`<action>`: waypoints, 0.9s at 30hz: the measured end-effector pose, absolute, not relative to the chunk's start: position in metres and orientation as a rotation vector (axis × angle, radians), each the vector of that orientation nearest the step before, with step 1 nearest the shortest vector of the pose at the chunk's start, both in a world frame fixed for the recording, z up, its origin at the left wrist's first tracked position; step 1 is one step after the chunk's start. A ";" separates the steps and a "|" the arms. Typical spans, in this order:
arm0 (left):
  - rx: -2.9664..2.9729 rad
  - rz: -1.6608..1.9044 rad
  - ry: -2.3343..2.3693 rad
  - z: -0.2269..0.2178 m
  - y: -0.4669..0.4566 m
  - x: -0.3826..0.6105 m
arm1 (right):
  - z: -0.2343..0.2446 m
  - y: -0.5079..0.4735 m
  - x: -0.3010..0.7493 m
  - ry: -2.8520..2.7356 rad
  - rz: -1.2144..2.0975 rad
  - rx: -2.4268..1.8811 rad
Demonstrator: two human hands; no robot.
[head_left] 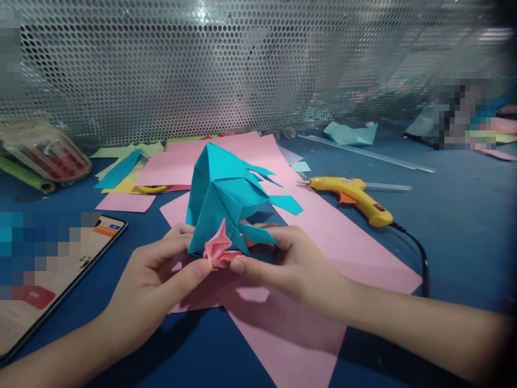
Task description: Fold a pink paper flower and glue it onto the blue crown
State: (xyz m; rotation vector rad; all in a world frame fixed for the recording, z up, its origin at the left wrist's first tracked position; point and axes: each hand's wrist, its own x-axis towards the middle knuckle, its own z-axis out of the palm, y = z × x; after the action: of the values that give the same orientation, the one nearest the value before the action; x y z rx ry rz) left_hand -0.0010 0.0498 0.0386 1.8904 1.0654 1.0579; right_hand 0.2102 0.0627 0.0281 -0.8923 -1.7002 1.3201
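A turquoise origami figure (pixel 226 188) with several pointed flaps is held upright in front of me. At its lower front sits a small pink folded-paper piece (pixel 218 248) with a pointed tip. My left hand (pixel 153 275) is closed at the lower left, its thumb pressing the pink piece and its fingers behind the turquoise paper. From the right, my right hand (pixel 291 258) pinches the pink piece's other side with the thumb. Its fingers reach behind the turquoise flaps, where their tips are hidden.
Pink paper sheets (pixel 355 253) lie under the hands on the blue table (pixel 464 248). A yellow glue gun (pixel 359 199) with a cord rests at right, clear glue sticks (pixel 363 152) behind it. A phone (pixel 68 280) and a plastic jar (pixel 48 151) are left. A perforated metal panel (pixel 250 70) stands behind.
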 end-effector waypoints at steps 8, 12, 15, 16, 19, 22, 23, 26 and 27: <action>1.899 1.064 1.112 0.037 0.048 -0.001 | 0.028 0.062 0.211 -1.667 1.343 -0.896; 1.806 1.122 1.146 0.035 0.049 0.002 | 0.026 0.062 0.212 -1.638 1.387 -0.866; 1.702 1.221 1.272 0.033 0.047 0.003 | 0.024 0.062 0.212 -1.614 1.400 -0.885; 1.681 1.248 1.318 0.034 0.046 0.003 | 0.024 0.063 0.213 -1.613 1.401 -0.910; 1.704 1.283 1.378 0.037 0.043 0.005 | 0.024 0.063 0.214 -1.607 1.439 -0.921; 1.771 1.286 1.374 0.042 0.040 0.007 | 0.023 0.064 0.214 -1.606 1.461 -0.862; 1.784 1.288 1.368 0.044 0.039 0.008 | 0.023 0.064 0.213 -1.602 1.469 -0.845; 1.795 1.305 1.347 0.046 0.037 0.008 | 0.022 0.064 0.212 -1.587 1.494 -0.826; 1.799 1.308 1.335 0.046 0.037 0.007 | 0.022 0.064 0.212 -1.588 1.499 -0.831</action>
State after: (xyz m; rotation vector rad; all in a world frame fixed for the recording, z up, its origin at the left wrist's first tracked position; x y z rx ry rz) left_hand 0.0070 0.0370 0.0458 1.7985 1.3351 1.3080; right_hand 0.2122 0.0636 0.0221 -0.8313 -1.5878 1.4987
